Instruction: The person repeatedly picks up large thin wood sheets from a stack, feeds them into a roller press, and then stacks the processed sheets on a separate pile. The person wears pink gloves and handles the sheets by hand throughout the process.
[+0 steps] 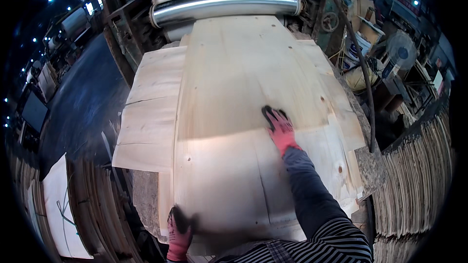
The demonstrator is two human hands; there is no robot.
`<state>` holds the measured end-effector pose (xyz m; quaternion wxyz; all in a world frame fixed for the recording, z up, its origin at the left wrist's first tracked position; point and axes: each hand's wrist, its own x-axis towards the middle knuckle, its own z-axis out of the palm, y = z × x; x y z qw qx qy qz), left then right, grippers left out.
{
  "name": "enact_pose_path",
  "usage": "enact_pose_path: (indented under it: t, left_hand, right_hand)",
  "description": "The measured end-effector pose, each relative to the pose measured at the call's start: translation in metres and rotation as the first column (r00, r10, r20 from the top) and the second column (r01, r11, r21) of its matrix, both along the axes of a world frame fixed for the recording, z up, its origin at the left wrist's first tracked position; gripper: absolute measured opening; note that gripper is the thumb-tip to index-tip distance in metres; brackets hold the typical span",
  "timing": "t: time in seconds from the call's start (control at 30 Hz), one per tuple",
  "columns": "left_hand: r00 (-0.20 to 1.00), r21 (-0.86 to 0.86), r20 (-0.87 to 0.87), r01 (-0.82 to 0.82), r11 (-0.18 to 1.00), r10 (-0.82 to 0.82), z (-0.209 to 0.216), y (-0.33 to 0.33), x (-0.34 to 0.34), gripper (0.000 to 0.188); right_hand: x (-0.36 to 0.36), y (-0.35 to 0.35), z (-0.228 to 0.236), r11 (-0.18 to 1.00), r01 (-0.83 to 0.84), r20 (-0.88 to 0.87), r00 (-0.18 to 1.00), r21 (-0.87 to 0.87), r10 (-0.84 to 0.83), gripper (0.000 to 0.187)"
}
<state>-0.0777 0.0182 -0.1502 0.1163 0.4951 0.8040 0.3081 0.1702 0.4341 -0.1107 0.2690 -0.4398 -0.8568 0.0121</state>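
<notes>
A dim wood workshop: a shiny machine roller [226, 6], pale wood sheets [239, 73] spread in front of it, a handwheel [329, 21] just to its right, stacked thin boards [414, 175] farther forward on that side.

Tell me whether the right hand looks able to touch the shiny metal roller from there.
Probably not without leaning or stepping forward: a long stretch of pale wood sheet separates the right hand from the shiny metal roller. Nothing stands on that stretch, so distance seems the only obstacle.
</notes>
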Motion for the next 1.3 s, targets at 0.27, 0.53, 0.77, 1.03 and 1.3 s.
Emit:
enact_pose_path:
  t: [0.27, 0.53, 0.77, 1.03, 1.3]
  left_hand:
    - [0.705, 0.154, 0.709, -0.171, 0.973, 0.011, 0.057, 0.008, -0.022, 0.048]
    - [0.503, 0.338, 0.83, -0.106, 0.935, -0.243, 0.136, 0.039, -0.006, 0.046]
    - [0.745, 0.449, 0.167, 0.525, 0.723, -0.646, 0.203, 0.062, -0.017, 0.057]
    - [0.241, 0.562, 0.822, -0.19, 0.805, -0.516, 0.209, -0.016, 0.006, 0.052]
    - [0.937, 0.358, 0.202, 0.201, 0.912, -0.286, 0.124, 0.01, -0.043, 0.032]
  right_hand:
    - [-0.014, -0.09, 0.07, 0.984, -0.124, -0.104, 0.988, -0.125, 0.112, 0.063]
    - [0.105, -0.255, 0.043, 0.92, -0.173, 0.177, 0.953, -0.352, 0.247, 0.092]
    - [0.124, -0.293, 0.032, 0.995, 0.043, 0.231, 0.973, -0.085, -0.023, 0.08]
    - [0.165, -0.34, 0.052, 0.989, -0.089, -0.047, 0.994, 0.116, 0.095, 0.049]
    - [0.119, -0.24, 0.1, 0.986, -0.157, 0.176, 0.974, 0.049, 0.146, 0.067]
